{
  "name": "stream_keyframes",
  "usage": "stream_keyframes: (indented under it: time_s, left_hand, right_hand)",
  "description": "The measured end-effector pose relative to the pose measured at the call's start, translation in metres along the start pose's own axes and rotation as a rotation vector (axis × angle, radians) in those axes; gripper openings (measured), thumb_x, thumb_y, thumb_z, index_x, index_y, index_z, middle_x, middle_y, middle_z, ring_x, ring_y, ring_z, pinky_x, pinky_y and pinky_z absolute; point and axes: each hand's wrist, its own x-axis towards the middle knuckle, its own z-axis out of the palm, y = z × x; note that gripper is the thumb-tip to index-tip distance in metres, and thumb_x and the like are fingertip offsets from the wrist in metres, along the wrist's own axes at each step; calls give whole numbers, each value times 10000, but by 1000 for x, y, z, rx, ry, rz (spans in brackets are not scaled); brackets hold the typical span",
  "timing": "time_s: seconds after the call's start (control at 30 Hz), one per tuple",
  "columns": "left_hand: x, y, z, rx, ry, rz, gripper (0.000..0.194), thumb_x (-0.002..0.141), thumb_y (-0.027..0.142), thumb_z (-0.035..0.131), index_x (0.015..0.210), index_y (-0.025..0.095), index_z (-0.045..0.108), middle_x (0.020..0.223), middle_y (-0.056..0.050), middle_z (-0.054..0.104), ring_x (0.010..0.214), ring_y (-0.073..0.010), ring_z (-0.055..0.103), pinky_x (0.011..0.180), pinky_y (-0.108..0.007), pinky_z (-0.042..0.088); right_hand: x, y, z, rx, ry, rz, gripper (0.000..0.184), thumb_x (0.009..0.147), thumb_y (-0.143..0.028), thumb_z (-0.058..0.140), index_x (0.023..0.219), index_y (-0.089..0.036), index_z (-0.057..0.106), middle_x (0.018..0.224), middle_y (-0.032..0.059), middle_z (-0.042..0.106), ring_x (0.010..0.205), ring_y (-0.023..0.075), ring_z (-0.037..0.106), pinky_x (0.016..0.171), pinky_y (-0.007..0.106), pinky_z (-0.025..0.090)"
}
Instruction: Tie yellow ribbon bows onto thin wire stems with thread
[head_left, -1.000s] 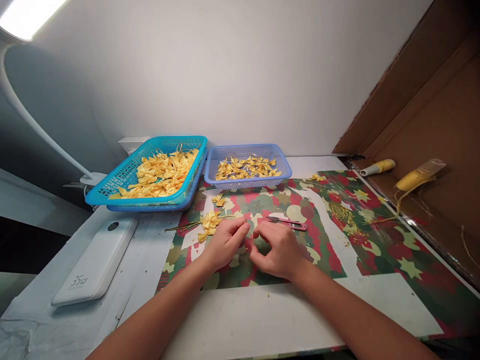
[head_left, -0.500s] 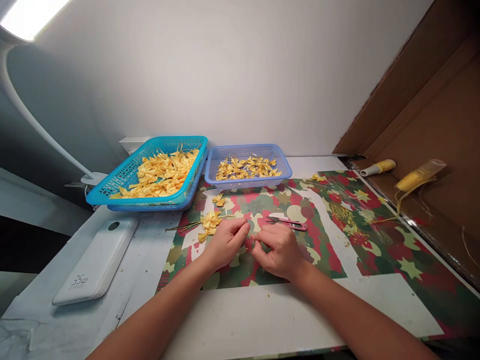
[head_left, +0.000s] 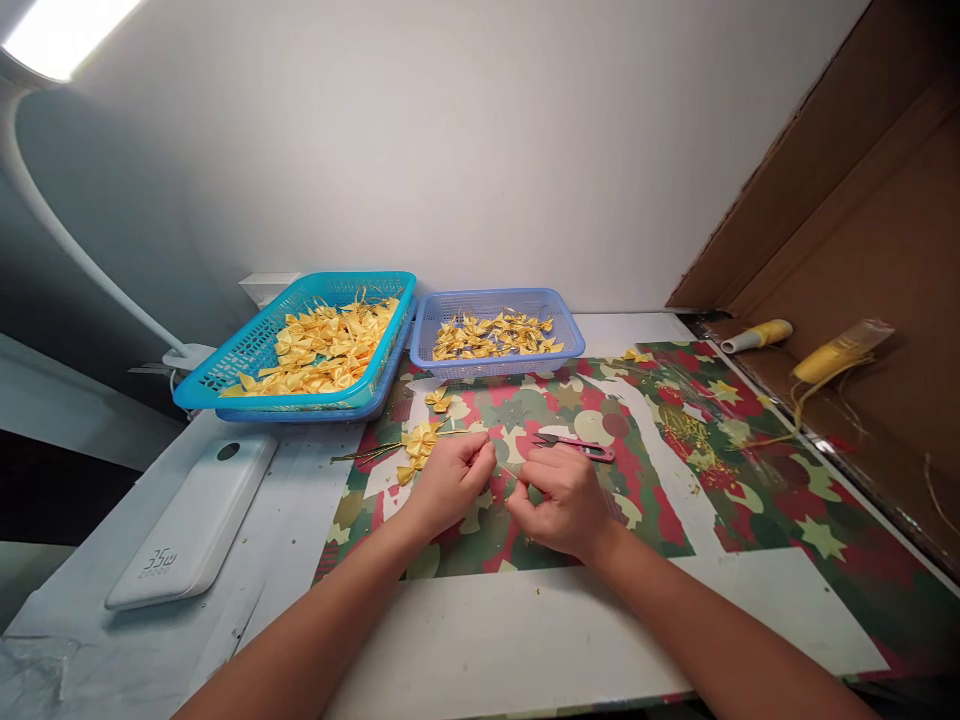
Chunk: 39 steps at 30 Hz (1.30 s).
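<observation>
Thin strand drawn between two bare hands over a patterned sheet.
Left hand and right hand face each other, fingers curled inward; the right thumb and forefinger pinch one end of the strand, and the left's closed fingertips appear to grip the other. Beyond them, at left, a teal perforated basket heaped with yellow ribbon bows sits on a blue basket. Beside it, a smaller lavender-blue basket holds a shallower layer of similar bows. Pink-handled thread snips lie just past the right hand; loose bows lie near the left.
</observation>
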Motion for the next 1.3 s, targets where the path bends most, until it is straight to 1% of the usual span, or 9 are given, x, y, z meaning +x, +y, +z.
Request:
stream_keyframes:
  time_s: [0.33,0.53,0.63,0.73,0.83,0.93,1.03,1.13,1.3]
  left_hand:
    - [5,0,-1,54,42,-16,296,791,208,422,559,205,239,495,68,248,497,-105,236,502,-251,178]
    - [8,-5,-7,-11,68,2,302,830,244,388,574,210,232,515,67,236,501,-102,232,496,-248,177]
    - [7,-6,-10,-85,58,49,335,871,316,340,578,217,211,532,65,224,499,-101,229,488,-241,203]
    - [1,-2,-10,-155,40,121,353,874,367,304,565,222,215,528,58,239,489,-104,257,486,-244,245]
    - [-9,10,-6,-178,37,266,331,846,328,312,544,220,230,509,45,261,493,-117,291,508,-264,269]
    - [-17,23,3,-94,2,672,263,769,180,381,551,215,238,464,36,300,485,-127,282,521,-291,258]
    - [-22,31,16,-59,-4,869,236,657,116,414,554,225,231,435,28,365,470,-134,313,516,-299,282]
    - [-24,30,28,-91,-9,935,218,628,130,411,545,234,238,408,29,389,443,-134,334,515,-301,317]
    - [-26,21,42,-41,24,951,217,633,138,414,549,232,238,403,38,377,440,-131,338,523,-296,318]
  right_hand:
    - [0,4,3,52,14,-27,274,640,-70,462,510,-201,258,510,-51,224,495,104,216,483,265,193]
    - [-3,-2,-1,247,0,-33,208,651,-90,454,493,-200,375,469,-51,294,472,102,249,468,263,198]
    - [-3,-7,0,571,-240,230,202,703,-153,455,507,-189,482,467,-30,425,458,95,367,464,237,278]
    - [-2,-5,5,972,-549,730,332,823,-327,407,598,-163,589,493,0,537,392,95,439,426,228,332]
    - [-2,-1,9,1337,-669,1071,425,865,-496,413,786,-144,637,631,38,649,447,126,577,459,240,430]
    - [-5,0,12,1595,-619,1185,291,817,-424,582,862,-146,658,755,48,690,634,144,654,605,255,511]
    - [-8,0,14,1691,-479,1215,176,765,-268,683,892,-146,682,881,48,698,784,135,653,740,237,511]
    - [-8,0,16,1687,-387,1213,124,755,-249,726,804,-142,687,883,46,691,794,128,641,762,228,502]
    - [-5,-1,13,1704,-228,1313,161,708,-267,786,743,-158,673,726,17,678,646,103,617,631,206,495]
